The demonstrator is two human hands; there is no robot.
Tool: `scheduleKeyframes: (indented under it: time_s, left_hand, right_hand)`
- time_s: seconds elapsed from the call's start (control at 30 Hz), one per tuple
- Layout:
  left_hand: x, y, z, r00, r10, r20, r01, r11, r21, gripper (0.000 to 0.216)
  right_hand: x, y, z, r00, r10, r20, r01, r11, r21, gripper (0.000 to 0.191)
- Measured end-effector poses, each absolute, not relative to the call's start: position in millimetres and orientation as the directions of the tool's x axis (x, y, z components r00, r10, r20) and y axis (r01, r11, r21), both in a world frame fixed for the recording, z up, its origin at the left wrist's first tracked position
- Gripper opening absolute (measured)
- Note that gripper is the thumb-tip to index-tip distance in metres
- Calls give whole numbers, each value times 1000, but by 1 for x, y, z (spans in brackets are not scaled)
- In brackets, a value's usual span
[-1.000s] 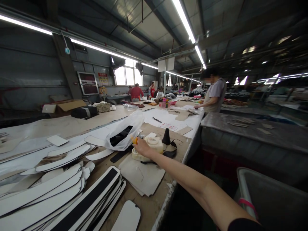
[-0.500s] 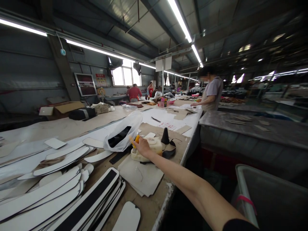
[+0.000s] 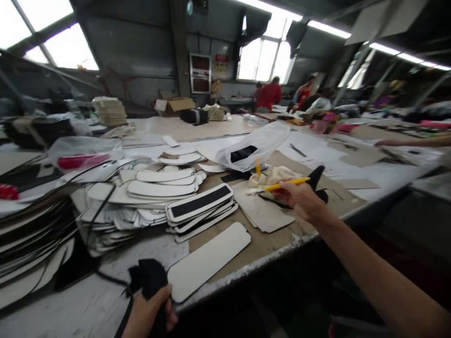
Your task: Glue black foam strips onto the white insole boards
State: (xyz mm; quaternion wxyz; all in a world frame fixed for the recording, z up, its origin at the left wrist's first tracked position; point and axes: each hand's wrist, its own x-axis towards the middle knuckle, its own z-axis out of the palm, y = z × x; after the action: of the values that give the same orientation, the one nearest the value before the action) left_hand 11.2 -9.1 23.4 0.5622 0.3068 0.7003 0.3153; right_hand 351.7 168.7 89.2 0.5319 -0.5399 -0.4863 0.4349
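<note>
My right hand [image 3: 302, 199] reaches over the table edge and is closed on a yellow brush handle [image 3: 285, 184], just in front of a cream glue pot [image 3: 271, 177] and a black cone-shaped piece [image 3: 317, 176]. My left hand [image 3: 150, 314] at the bottom is closed round a bunch of black strap material [image 3: 150, 279] near the table's front edge. A white rounded panel [image 3: 207, 260] lies flat just right of that hand. A stack of white panels with a black strip on top [image 3: 200, 204] sits behind it.
Heaps of white cut panels [image 3: 158, 188] and dark sheets [image 3: 31, 230] cover the table's left. A clear plastic bag [image 3: 253, 150] holds a black piece. Cardboard sheets [image 3: 260, 211] lie near the edge. People in red [image 3: 269, 94] work far back; another person's arm [image 3: 412, 141] shows at right.
The view has swung left and down. My right hand has lifted the yellow brush off the glue pot. My left hand, holding black strap material, has come into view.
</note>
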Motion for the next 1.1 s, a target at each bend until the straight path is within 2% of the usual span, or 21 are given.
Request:
scheduleKeyframes:
  time_s: [0.03,0.1,0.23,0.33,0.5,0.73,0.87,1.1]
  left_hand:
    - [8,-9,19,-175,772,-611,44,626,779,34]
    - [4,-8,13,-166,760,-629,-18,635,772,38]
    - [4,-9,14,-141,769,-623,-74,619,782,33]
    - [3,-12,18,-130,781,-611,-83,606,791,33]
    - [0,-13,18,-107,789,-605,-89,598,796,34]
    - [-1,-12,10,-120,796,-593,-76,589,805,31]
    - [2,-13,8,-161,788,-594,-60,593,803,31]
    - [3,-12,9,-183,770,-611,-33,617,787,32]
  right_hand:
    - [343,156,87,55,998,26,-37,28,-999,12]
    - [319,127,83,-110,993,-42,-112,-54,-992,19]
    - [257,80,70,-355,920,-168,-102,-217,-971,25]
    - [221,68,58,-423,887,-185,-86,-242,-966,28]
    - [198,68,45,-455,868,-201,-35,-243,-969,32]
    - [195,73,34,-441,877,-190,86,-169,-982,26]
    - [212,81,34,-359,918,-168,203,-99,-974,22]
    - [260,100,44,-162,977,-137,374,-68,-925,18]
